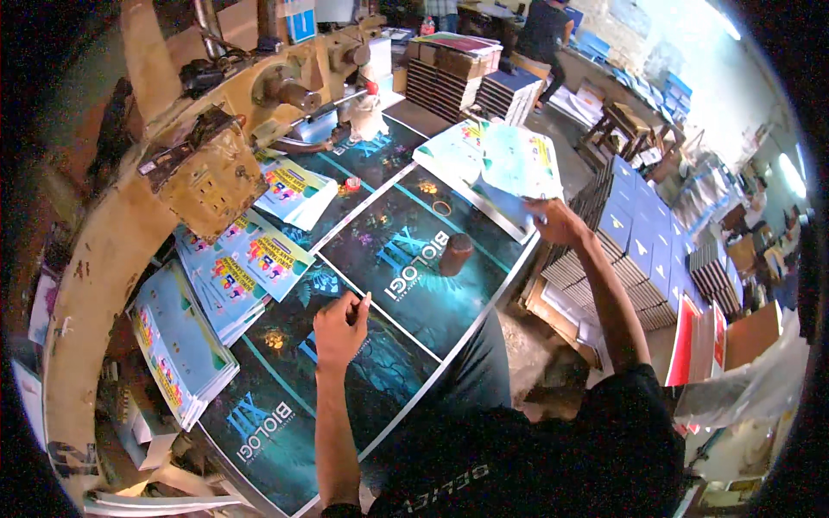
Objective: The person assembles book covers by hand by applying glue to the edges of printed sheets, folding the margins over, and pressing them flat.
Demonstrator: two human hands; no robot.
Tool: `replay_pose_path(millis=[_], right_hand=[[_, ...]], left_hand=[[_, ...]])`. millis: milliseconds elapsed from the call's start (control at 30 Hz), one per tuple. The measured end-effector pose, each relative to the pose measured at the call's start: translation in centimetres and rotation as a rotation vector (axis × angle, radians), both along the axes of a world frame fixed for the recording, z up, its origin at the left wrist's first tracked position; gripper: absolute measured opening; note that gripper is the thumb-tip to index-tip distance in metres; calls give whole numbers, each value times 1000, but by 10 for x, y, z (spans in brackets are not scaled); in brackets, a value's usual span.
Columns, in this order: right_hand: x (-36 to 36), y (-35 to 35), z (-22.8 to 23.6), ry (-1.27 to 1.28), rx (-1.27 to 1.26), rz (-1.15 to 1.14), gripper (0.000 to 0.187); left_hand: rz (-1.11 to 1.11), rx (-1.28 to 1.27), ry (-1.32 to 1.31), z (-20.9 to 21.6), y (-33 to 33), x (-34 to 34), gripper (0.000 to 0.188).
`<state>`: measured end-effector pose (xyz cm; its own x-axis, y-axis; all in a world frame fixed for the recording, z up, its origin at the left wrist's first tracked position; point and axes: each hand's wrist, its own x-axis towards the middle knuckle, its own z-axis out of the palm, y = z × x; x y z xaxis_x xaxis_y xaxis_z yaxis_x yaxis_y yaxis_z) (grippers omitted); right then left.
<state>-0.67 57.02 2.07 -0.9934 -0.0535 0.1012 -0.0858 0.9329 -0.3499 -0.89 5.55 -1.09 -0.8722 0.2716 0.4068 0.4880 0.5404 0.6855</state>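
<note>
My right hand [557, 223] reaches to the near right corner of a stack of light blue and yellow printed covers [518, 160]. Its fingers are closed on the edge of a blurred bluish sheet [505, 200] there. My left hand [344, 328] hovers over the table, fingers curled in and thumb up; whatever is inside them, if anything, is hidden. Below both hands lies a dark teal printed sheet [389, 337] covering the tabletop. On it stand a brown cylindrical block [455, 255], a tan ring [442, 208] and a small red roll-like thing [352, 184].
Several fanned piles of printed covers [194, 337] lie along the left side, beneath a curved tan machine frame [86, 345] with a boxy part [211, 186]. Stacks of blue-covered books [635, 224] stand at the right, more books [445, 82] behind. A person [544, 39] stands far back.
</note>
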Motion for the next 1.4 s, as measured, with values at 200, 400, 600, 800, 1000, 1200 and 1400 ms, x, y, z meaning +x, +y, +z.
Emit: replay_pose_path(millis=[200, 400, 600, 800, 1000, 1200, 1400], right_hand=[[27, -48, 33, 134, 124, 38, 51], [17, -62, 50, 37, 113, -58, 59], [18, -62, 37, 82, 155, -100, 58], [17, -64, 39, 20, 79, -110, 58], [13, -58, 44, -7, 100, -52, 55], [8, -53, 43, -101, 115, -80, 55], [6, -51, 45, -126, 125, -70, 50]], left_hand=[[4, -21, 21, 2, 3, 4, 34], [0, 11, 31, -5, -1, 0, 35], [-10, 17, 38, -3, 5, -2, 36], [4, -16, 3, -5, 1, 0, 36], [5, 0, 16, -6, 2, 0, 35], [-21, 26, 46, -4, 2, -2, 35], [-11, -2, 26, -3, 1, -1, 36]])
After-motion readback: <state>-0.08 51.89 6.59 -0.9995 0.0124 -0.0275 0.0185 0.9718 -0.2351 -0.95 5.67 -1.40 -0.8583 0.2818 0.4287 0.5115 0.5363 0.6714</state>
